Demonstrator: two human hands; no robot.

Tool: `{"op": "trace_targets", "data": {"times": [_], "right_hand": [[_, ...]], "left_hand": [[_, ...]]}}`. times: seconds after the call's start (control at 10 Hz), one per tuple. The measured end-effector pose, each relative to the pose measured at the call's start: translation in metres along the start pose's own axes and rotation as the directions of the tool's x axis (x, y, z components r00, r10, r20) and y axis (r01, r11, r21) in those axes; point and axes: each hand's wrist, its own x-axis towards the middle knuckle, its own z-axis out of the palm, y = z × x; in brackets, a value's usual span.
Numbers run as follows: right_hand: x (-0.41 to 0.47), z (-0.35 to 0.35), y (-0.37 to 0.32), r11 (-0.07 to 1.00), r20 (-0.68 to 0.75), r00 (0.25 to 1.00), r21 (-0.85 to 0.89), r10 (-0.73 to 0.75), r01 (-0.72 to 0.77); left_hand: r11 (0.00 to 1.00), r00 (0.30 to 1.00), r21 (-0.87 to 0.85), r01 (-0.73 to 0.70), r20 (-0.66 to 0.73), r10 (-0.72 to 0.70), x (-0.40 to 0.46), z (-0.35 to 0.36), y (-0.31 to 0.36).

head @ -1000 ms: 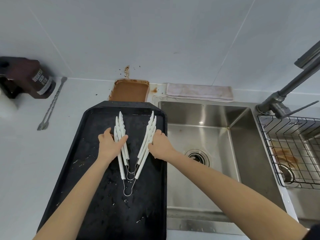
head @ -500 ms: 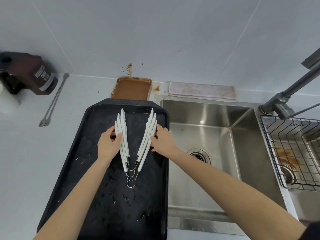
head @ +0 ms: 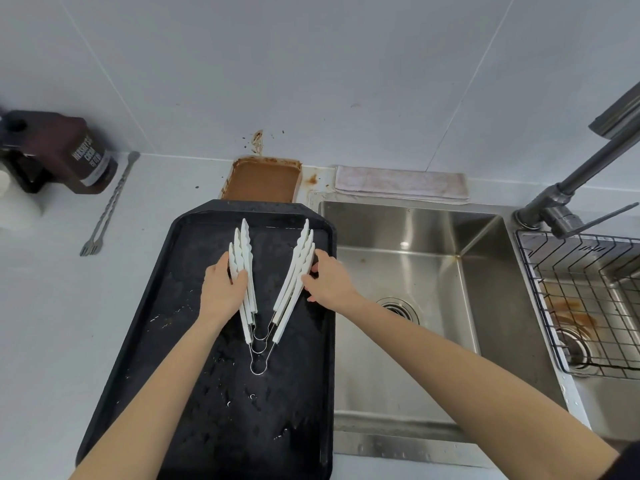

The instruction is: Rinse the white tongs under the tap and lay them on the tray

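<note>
Three white tongs lie nested in an open V on the wet black tray, their wire loops toward me and their scalloped tips toward the wall. My left hand grips the left arms of the tongs with the thumb over them. My right hand holds the right arms from the outside with its fingertips. The tap stands at the far right and no water runs from it.
A steel sink is right of the tray, with a wire rack over the second basin. Behind the tray are a brown-smeared pan and a folded cloth. A brown bottle and a long fork are at the left.
Both hands have stayed on the tongs and the tongs lie in the same spot on the tray. My right hand has slid slightly toward the tips.
</note>
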Motion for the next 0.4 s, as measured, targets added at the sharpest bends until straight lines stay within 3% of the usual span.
{"op": "trace_targets", "data": {"times": [0.2,0.4], "right_hand": [[-0.003,-0.007,0.003,0.996,-0.025,0.999,-0.077,-0.042,0.04],[-0.014,-0.04,0.001,0.972,-0.006,0.999,-0.234,-0.036,0.033]], "left_hand": [[0.975,0.997,0.213,0.069,0.006,-0.071,-0.005,0.001,0.013],[0.929,0.999,0.369,-0.037,0.003,0.038,-0.008,-0.002,0.041]]}}
